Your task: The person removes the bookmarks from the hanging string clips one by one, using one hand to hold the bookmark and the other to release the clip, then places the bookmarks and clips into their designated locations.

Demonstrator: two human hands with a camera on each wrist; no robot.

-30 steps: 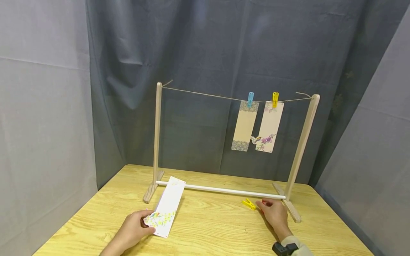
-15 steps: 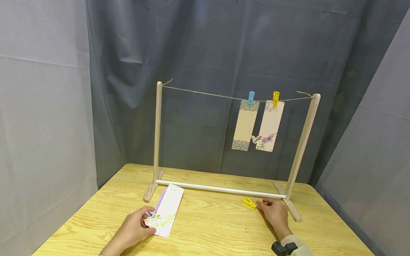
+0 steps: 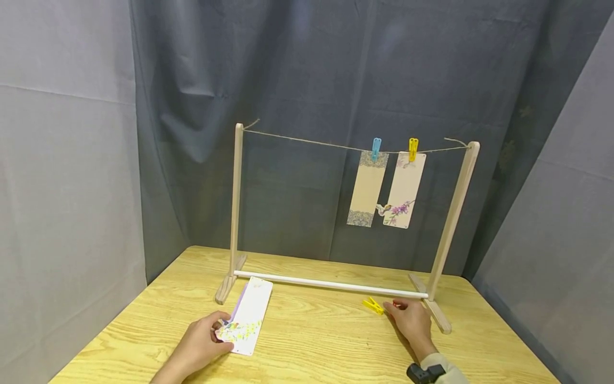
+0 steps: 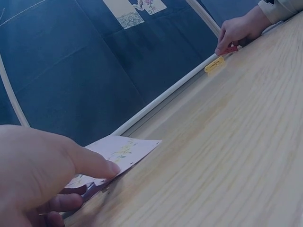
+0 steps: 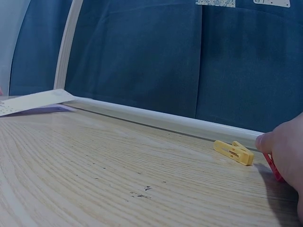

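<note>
Floral card (image 3: 250, 311) lower, tilted in right-wrist view

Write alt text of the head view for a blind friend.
A person's left fingers hold a white flowered card at a wooden table; right fingers pinch a red clip beside a yellow clip. Behind, a lacy card and a blossom card hang clipped to a string on a stand.
</note>
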